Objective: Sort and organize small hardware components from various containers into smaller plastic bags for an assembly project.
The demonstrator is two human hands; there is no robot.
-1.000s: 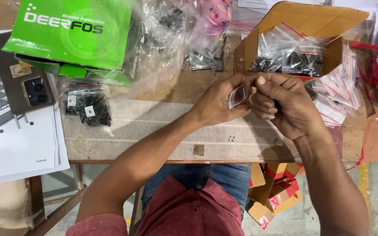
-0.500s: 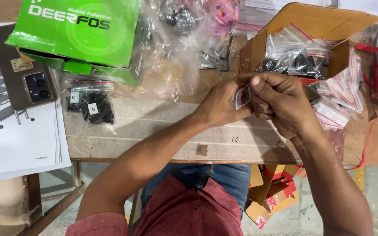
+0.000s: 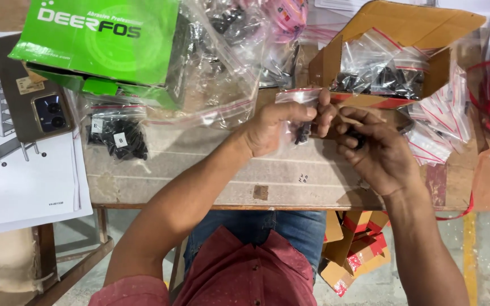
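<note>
Pinching small clear bag (image 3: 300, 116) of black parts: left hand (image 3: 276, 127); right hand (image 3: 378, 150) curled around dark piece.

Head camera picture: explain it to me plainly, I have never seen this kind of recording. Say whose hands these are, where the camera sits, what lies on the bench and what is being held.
There is no machine here. A person wears a camera on the head, so you look down over their red shirt at their own two bare hands.

The left hand pinches a small clear zip bag with a few dark small parts inside. The right hand meets it, its grip closed on something small and dark that I cannot make out.

They work over a wooden bench. On it lie a green carton, an open brown cardboard box full of filled little bags, a bag of black parts, a phone and a printed drawing sheet.
</note>
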